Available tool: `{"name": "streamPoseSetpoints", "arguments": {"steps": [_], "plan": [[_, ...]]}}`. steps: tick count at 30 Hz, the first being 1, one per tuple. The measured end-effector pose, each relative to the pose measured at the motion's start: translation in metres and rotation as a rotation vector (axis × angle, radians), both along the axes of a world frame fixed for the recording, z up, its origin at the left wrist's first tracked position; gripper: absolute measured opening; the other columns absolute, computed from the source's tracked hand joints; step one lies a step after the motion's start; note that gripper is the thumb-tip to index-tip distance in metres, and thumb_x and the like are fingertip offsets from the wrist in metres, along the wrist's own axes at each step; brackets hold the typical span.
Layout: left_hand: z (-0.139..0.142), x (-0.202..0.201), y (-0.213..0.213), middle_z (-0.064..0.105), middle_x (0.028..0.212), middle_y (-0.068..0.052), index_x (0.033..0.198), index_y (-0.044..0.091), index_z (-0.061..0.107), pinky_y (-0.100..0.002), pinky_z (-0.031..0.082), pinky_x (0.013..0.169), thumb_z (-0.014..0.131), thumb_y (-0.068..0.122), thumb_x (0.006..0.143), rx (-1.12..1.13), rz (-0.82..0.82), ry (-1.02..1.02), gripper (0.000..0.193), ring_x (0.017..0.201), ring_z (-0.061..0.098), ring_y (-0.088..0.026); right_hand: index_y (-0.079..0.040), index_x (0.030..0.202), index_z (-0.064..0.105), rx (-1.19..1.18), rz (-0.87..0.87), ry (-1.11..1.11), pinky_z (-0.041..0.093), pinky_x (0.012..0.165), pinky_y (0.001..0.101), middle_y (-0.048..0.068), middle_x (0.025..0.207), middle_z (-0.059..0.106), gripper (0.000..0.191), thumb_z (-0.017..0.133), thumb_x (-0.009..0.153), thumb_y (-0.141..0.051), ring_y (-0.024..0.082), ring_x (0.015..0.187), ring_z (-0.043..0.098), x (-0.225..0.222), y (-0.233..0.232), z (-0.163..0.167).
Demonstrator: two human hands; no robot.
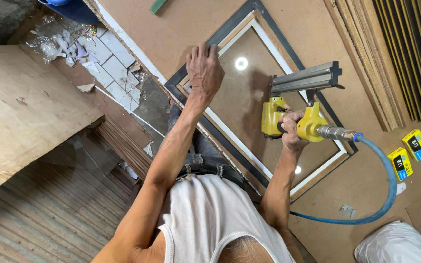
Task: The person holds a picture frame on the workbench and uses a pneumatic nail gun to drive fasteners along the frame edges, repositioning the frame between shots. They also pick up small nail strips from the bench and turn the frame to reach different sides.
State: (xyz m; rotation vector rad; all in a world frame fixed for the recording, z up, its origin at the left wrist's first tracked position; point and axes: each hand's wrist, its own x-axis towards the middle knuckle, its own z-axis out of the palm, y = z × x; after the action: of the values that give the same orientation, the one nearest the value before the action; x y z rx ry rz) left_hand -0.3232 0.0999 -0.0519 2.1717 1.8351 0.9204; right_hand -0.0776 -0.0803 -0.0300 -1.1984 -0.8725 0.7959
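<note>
Pressing flat on the near-left corner of a rectangular picture frame (269, 36), the left hand (203, 73) lies palm down with fingers spread over the frame's dark outer moulding; it grips nothing and only bears down. The right hand (291, 129) is closed round the handle of a yellow pneumatic nail gun (300, 114), whose grey metal magazine juts away toward the far side and whose yellow body sits over the glazed panel inside the frame. A blue air hose (383, 190) runs from the gun's rear fitting and loops back across the brown workbench (181, 24) toward the person's side. The frame lies flat on the bench, directly between and beneath both hands, its long axis running diagonally in the view from the left hand's corner to the corner near the hose. The gun stands near the frame's right-hand long rail, well apart from the held corner; the right hand is the nearer to that rail. Whether the gun's nose touches the frame cannot be confirmed, as the tool body hides it. Two small yellow-and-blue boxes (408, 153) lie on the bench beyond the hose.
</note>
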Motion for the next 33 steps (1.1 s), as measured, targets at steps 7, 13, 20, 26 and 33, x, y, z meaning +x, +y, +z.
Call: {"name": "streamPoseSetpoints", "arguments": {"steps": [7,13,20,26,33], "plan": [[-0.023,0.004,0.007,0.057,0.099,-0.01,0.11,0.001,0.069,-0.042,0.043,0.08,0.062,-0.004,0.084,0.022,-0.006,-0.024,0.028,0.094,0.055,-0.025,-0.004,0.091,0.057,-0.023,-0.048,-0.039,0.055,0.108,0.0587,0.003,0.076,0.053,0.013,0.061,0.08,0.001,0.019,0.068,0.06,-0.003,-0.003,0.003],[-0.027,0.003,0.001,0.062,0.123,-0.015,0.111,0.002,0.068,-0.045,0.048,0.103,0.061,0.0,0.09,0.149,0.044,-0.075,0.022,0.119,0.058,-0.031,-0.006,0.097,0.055,-0.051,0.236,0.001,0.049,0.115,0.0592,0.002,0.079,0.052,0.021,0.062,0.079,0.003,0.019,0.074,0.062,0.021,0.025,0.014],[-0.033,-0.001,0.002,0.065,0.13,-0.016,0.111,-0.001,0.071,-0.042,0.052,0.101,0.063,-0.001,0.094,0.014,-0.014,-0.121,0.019,0.118,0.062,-0.029,-0.007,0.093,0.052,-0.134,0.594,-0.069,0.048,0.114,0.0541,0.005,0.079,0.054,0.013,0.06,0.086,0.001,0.02,0.08,0.062,0.03,0.125,0.027],[-0.03,0.001,0.001,0.065,0.13,-0.017,0.111,-0.002,0.07,-0.042,0.052,0.1,0.066,0.002,0.094,0.036,-0.008,-0.131,0.017,0.118,0.061,-0.028,-0.007,0.09,0.052,-0.21,0.744,-0.145,0.046,0.117,0.0531,0.006,0.078,0.054,0.012,0.061,0.091,0.001,0.019,0.079,0.061,0.021,0.173,0.051],[-0.016,-0.003,-0.001,0.062,0.132,-0.017,0.113,-0.006,0.069,-0.044,0.05,0.1,0.07,0.0,0.089,-0.001,-0.032,-0.136,0.025,0.118,0.06,-0.03,-0.007,0.098,0.052,-0.196,0.738,-0.114,0.047,0.114,0.0541,0.006,0.083,0.055,0.016,0.061,0.086,0.0,0.022,0.082,0.062,0.014,0.175,0.063]]}}
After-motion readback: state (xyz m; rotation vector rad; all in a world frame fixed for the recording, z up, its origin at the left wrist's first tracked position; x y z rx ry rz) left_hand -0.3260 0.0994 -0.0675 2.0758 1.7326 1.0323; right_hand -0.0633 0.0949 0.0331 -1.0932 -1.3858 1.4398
